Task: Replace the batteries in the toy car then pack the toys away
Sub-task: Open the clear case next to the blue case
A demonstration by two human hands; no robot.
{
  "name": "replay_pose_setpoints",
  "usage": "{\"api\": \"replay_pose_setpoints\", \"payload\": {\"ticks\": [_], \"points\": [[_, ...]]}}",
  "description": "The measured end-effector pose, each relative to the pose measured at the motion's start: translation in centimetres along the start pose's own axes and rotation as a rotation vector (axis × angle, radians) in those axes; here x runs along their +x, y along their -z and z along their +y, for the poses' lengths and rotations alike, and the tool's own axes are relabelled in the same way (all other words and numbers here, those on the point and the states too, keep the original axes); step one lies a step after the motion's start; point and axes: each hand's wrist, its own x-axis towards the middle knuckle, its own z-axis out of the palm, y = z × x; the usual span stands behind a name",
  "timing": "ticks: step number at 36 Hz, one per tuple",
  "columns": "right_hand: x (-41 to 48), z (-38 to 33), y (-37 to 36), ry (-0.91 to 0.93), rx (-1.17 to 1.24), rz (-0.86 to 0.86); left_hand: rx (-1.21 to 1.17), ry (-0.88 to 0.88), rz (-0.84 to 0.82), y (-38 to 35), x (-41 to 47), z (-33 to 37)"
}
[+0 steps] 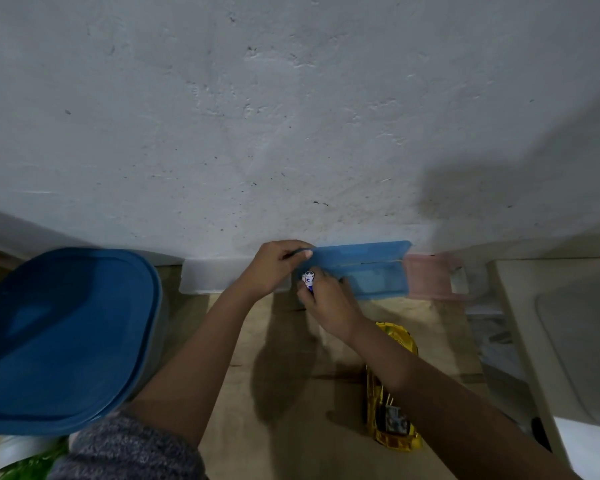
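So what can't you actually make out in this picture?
Head view only:
- Small blue box: its inside is hidden by its own flap and by the left hand gripping its edge.
- Battery: mostly buried in the right hand; the print is too small to read.
- Yellow toy car: the right forearm crosses it, and its underside is too dark to judge.
- Large blue-lidded tub: the lid hides the contents, and the left edge cuts it off.

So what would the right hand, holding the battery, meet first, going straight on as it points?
Probably the small blue plastic box against the wall, beside the left hand; depth unclear.
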Motion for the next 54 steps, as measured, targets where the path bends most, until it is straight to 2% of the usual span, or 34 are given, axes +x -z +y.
{"api": "replay_pose_setpoints", "payload": {"ticks": [7, 11, 14, 18, 23, 31, 37, 43, 49, 54], "points": [[-1.0, 0.8, 1.6, 0.167, 0.028, 0.129, 0.005, 0.012, -0.005, 0.1, -0.2, 0.0], [-1.7, 2.6, 2.7, 0.375, -0.263, 0.237, -0.003, 0.007, 0.009, -0.1, -0.4, 0.2], [-2.6, 3.8, 2.5, 0.476, -0.508, 0.184, -0.024, 0.016, 0.012, -0.3, -0.6, 0.2], [-3.4, 4.3, 2.1, 0.480, -0.724, 0.124, -0.002, 0.007, 0.024, -0.5, -0.8, 0.4], [-3.5, 3.5, 1.2, 0.424, -0.826, 0.121, 0.049, -0.005, 0.026, -0.7, -1.1, 0.6], [-4.4, 3.9, 0.4, 0.316, -0.672, 0.188, 0.190, -0.062, 0.001, -0.7, -2.0, 0.4], [-5.3, 4.3, 2.5, 0.316, -0.393, 0.222, 0.282, -0.112, 0.009, -1.1, -2.5, 0.2], [-4.9, 4.9, 5.0, 0.220, -0.131, 0.383, 0.429, -0.190, 0.030, -1.8, -3.4, -0.5], [-3.5, 6.5, 4.9, 0.158, -0.151, 0.171, 0.593, -0.276, -0.018, -2.3, -3.8, -1.7], [-3.0, 6.3, 5.2, 0.157, -0.174, 0.168, 0.664, -0.278, -0.002, -2.6, -3.7, -2.1]]}}
